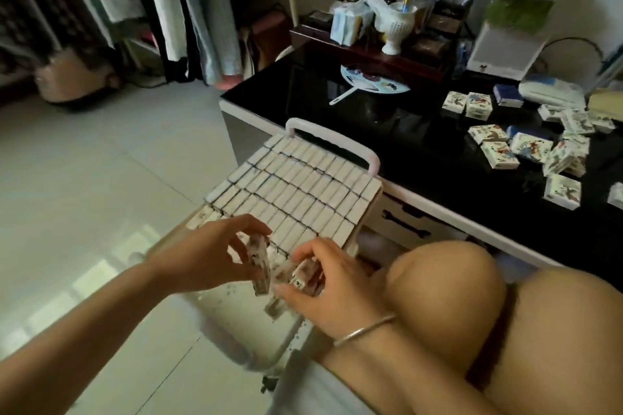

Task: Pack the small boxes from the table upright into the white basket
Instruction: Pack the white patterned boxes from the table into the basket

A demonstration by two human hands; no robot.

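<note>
White basket (371,162) nearly full: rows of small boxes (293,178) standing upright, white tops up. Loose printed boxes (499,153) scattered flat on black table (337,111).

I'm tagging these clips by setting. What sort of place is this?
Most likely a room in a home, not a workshop. Clothes hang on a rail at the back, a glossy black table holds a white ceramic vase and a round paper hand fan, and the floor is pale tile.

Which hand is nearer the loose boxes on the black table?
Right. The right hand is at the basket's near end, on the side toward the loose boxes on the black table; the left hand is further left.
</note>
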